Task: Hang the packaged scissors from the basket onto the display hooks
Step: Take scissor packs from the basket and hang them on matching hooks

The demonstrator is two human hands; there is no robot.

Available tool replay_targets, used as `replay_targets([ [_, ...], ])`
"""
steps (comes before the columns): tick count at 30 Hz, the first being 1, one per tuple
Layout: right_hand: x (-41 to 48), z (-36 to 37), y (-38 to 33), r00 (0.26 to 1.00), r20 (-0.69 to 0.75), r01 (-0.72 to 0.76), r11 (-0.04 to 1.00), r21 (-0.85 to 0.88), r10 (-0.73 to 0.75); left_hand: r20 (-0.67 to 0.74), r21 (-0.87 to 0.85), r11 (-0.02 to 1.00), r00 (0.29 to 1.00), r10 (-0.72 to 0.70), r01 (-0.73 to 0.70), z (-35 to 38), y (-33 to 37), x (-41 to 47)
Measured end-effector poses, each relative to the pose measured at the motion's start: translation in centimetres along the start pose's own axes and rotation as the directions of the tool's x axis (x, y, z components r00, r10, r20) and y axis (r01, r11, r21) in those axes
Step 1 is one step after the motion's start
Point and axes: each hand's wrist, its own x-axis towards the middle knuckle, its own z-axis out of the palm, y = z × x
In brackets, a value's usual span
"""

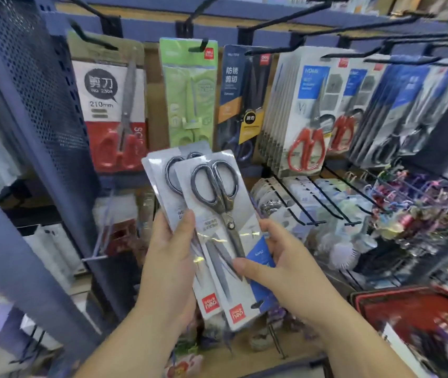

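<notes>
I hold a small stack of packaged scissors (217,214) upside down in front of the display, handles up and hang holes down. The packs are white cards with black-handled scissors. My left hand (168,266) grips the stack's left edge, thumb on the front. My right hand (280,266) pinches the front pack's right side, thumb across the blades. Black display hooks (269,50) jut out above, most carrying other scissors packs. The red basket (397,301) sits at the lower right.
Hanging packs fill the top row: red-handled scissors (113,115), a green pack (190,94), a dark pack (239,99), more red-handled ones (307,118). Lower hooks (313,203) hold small items. A blue perforated panel (48,110) stands at left.
</notes>
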Motion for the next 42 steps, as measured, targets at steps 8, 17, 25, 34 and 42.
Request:
replay_targets([
  [8,-3.9,-4.3,1.4,0.974,-0.223,-0.094,0.959,-0.267,0.033,0.039,0.077,0.997,0.999,0.001,-0.004,1.9,-2.7,-0.4],
  [17,-7.0,-15.6,2.5,0.978,0.1,-0.195,0.975,0.106,0.185,0.072,0.119,0.992,0.997,0.03,-0.038,8.7,-6.6,-0.5],
  [25,-7.0,-28.2,6.2,0.978,-0.207,-0.041,0.999,-0.024,0.035,-0.037,0.125,0.99,0.997,0.072,-0.067,17.3,-11.7,-1.6],
  [34,-5.8,-39.2,10.1,0.836,-0.546,0.315,0.86,0.401,-0.051,0.002,0.242,0.959,0.989,0.15,-0.146,24.7,-16.0,-4.5],
  [42,-5.5,-43.8,9.8,0.873,-0.422,0.236,0.969,-0.074,-0.245,0.098,0.347,0.921,0.983,0.153,-0.178,27.2,-18.0,-5.0],
])
